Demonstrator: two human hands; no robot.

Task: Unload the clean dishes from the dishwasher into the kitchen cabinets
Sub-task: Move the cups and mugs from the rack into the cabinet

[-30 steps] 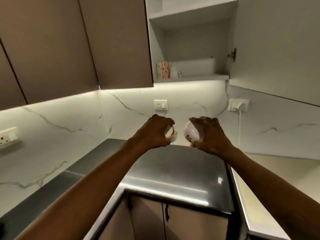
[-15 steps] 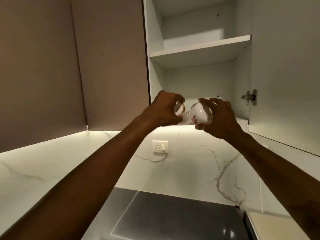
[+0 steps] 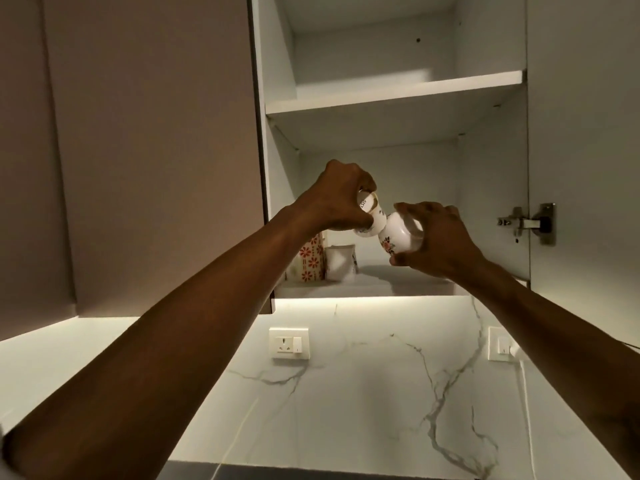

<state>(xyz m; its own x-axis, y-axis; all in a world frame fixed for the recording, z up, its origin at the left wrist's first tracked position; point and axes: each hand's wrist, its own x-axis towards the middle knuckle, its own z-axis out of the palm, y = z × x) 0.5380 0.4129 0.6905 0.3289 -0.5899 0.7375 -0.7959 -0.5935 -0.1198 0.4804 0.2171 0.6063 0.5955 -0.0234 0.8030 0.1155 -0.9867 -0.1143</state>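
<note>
While the left hand (image 3: pixel 341 199) grips a lettered cup (image 3: pixel 370 216) and the right hand (image 3: pixel 441 237) a floral cup (image 3: pixel 398 235), stand both on the shelf (image 3: pixel 374 285), clear of its left-edge mugs (image 3: pixel 310 259).

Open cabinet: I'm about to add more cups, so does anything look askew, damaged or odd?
Nothing looks damaged or spilled. The lettered cup in the left hand and the floral cup in the right hand are both tilted and seem to touch, in front of the lower shelf. The red-patterned mug there stands upright.
</note>
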